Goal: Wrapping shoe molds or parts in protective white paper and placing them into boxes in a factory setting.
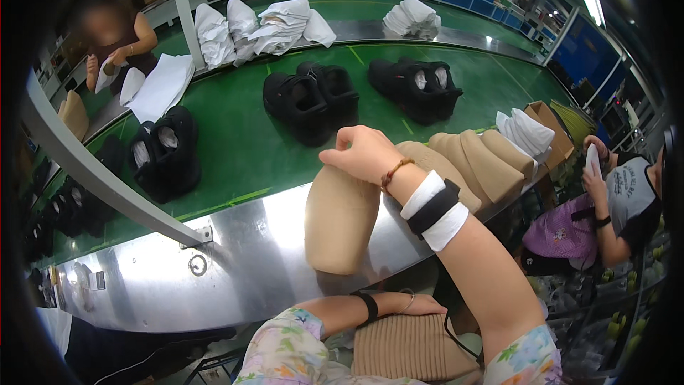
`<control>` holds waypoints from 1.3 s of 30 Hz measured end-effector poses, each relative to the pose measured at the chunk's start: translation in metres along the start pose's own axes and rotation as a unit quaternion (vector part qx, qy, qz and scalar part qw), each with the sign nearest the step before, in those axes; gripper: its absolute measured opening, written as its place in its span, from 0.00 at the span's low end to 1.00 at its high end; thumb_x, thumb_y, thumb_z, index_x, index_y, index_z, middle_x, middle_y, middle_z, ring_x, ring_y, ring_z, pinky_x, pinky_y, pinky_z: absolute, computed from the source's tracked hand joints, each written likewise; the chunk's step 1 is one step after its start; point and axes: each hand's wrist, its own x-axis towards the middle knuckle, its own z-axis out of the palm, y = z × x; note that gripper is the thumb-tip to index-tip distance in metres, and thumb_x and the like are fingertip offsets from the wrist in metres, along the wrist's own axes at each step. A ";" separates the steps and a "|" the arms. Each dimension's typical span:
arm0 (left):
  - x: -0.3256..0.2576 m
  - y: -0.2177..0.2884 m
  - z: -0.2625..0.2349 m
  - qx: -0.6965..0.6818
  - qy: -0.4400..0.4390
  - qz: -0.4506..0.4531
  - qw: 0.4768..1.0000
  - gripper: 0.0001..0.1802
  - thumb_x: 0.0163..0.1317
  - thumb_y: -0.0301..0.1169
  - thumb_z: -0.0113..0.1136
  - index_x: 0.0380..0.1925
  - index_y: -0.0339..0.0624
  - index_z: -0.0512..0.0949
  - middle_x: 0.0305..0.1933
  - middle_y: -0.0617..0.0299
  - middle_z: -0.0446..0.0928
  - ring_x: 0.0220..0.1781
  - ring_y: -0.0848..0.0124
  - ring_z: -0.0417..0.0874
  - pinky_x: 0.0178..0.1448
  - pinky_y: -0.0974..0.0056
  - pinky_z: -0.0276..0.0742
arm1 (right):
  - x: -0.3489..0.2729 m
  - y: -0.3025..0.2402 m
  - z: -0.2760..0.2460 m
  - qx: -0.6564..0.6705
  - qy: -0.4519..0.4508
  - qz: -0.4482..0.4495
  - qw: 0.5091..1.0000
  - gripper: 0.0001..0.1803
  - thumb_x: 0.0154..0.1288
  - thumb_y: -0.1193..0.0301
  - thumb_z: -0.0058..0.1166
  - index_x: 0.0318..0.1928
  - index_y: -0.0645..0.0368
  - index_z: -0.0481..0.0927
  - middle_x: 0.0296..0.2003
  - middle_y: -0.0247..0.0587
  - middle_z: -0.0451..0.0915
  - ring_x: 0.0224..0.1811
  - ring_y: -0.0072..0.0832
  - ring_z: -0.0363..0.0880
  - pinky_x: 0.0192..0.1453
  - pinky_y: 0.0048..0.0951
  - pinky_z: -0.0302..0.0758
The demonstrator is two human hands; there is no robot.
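Observation:
My right hand (363,153) reaches over the metal ledge, its fingers bent and closed at the upper end of a smooth tan shoe-shaped form (342,224). This form lies on the ledge with its rounded end toward me. More tan forms (481,164) are nested in a row just right of my wrist. Low in front of me, my left hand (426,304) lies with fingers stretched along the top of a ribbed tan stack (406,349). That stack looks like several nested forms. A thin dark cord (456,335) hangs beside my left fingertips.
Black shoe pairs (310,100), (417,85), (165,150) stand on the green belt (235,117). A grey post (114,164) slants across the left. White-wrapped bundles (260,28) line the far ledge. A co-worker (117,39) handles paper at far left; another person (613,199) is at right.

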 end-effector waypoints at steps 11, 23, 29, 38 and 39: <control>0.063 -0.076 0.003 0.070 0.087 0.118 0.987 0.30 0.60 0.51 0.46 0.43 0.31 0.76 0.50 0.45 0.74 0.53 0.57 0.72 0.56 0.60 0.64 | 0.005 0.010 0.080 0.007 0.122 0.002 0.993 0.23 0.55 0.56 0.52 0.36 0.69 0.75 0.37 0.59 0.74 0.39 0.48 0.74 0.47 0.40 0.70; -0.015 -0.024 -0.010 0.074 0.113 0.113 0.984 0.24 0.62 0.41 0.49 0.54 0.39 0.66 0.58 0.55 0.64 0.60 0.67 0.61 0.62 0.63 0.56 | -0.054 -0.012 0.004 0.067 0.187 -0.117 0.973 0.12 0.56 0.66 0.52 0.32 0.63 0.74 0.30 0.51 0.75 0.35 0.43 0.74 0.40 0.36 0.71; -0.037 0.051 -0.002 -0.113 0.003 -0.047 0.993 0.20 0.60 0.33 0.41 0.46 0.35 0.76 0.43 0.56 0.78 0.49 0.73 0.74 0.54 0.69 0.67 | -0.230 0.140 -0.014 0.142 0.032 -0.027 0.989 0.10 0.57 0.68 0.49 0.29 0.63 0.76 0.27 0.48 0.76 0.28 0.36 0.76 0.32 0.31 0.72; -0.005 0.058 0.025 0.081 0.019 -0.076 0.994 0.22 0.57 0.40 0.47 0.44 0.32 0.72 0.42 0.56 0.74 0.45 0.72 0.73 0.52 0.70 0.67 | -0.358 0.199 0.084 0.459 0.148 0.210 0.851 0.08 0.62 0.69 0.48 0.31 0.61 0.74 0.26 0.26 0.72 0.31 0.12 0.67 0.34 0.16 0.67; -0.002 0.053 0.023 0.116 0.015 -0.078 0.990 0.23 0.58 0.41 0.46 0.45 0.33 0.72 0.43 0.55 0.74 0.46 0.71 0.73 0.52 0.70 0.66 | -0.358 0.203 0.093 0.458 0.164 0.200 0.851 0.07 0.61 0.71 0.48 0.30 0.61 0.73 0.25 0.26 0.71 0.30 0.12 0.67 0.34 0.17 0.66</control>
